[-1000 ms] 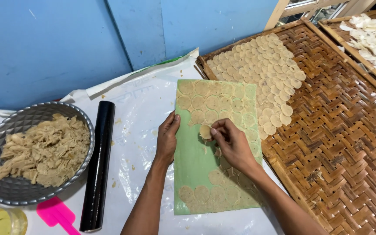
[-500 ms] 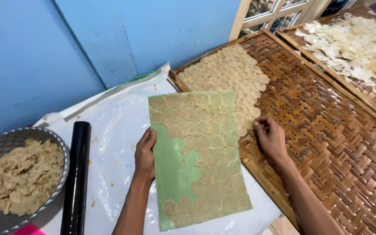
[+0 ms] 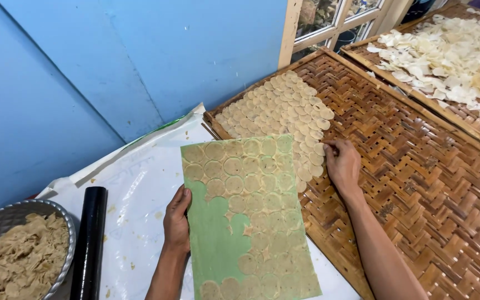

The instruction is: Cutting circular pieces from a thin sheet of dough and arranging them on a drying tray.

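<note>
Here our left hand (image 3: 177,222) presses flat on the edge of the green sheet (image 3: 218,244), which lies across the white plastic and the woven bamboo tray (image 3: 418,166). Our right hand (image 3: 343,164), fingers pinched narrow, sets a thin dough round (image 3: 322,149) at the edge of the overlapping rows. Careless placing could tear it or leave it stuck to its neighbours. Compared with half a second ago, the right hand sits closer against the rows.

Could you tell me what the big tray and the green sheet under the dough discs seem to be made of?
The tray looks like woven bamboo or cane: brown matte strips in a herringbone weave inside a wooden frame. The green sheet seems thin plastic or coated paper, smooth and flat; the left hand steadies its edge.
</note>
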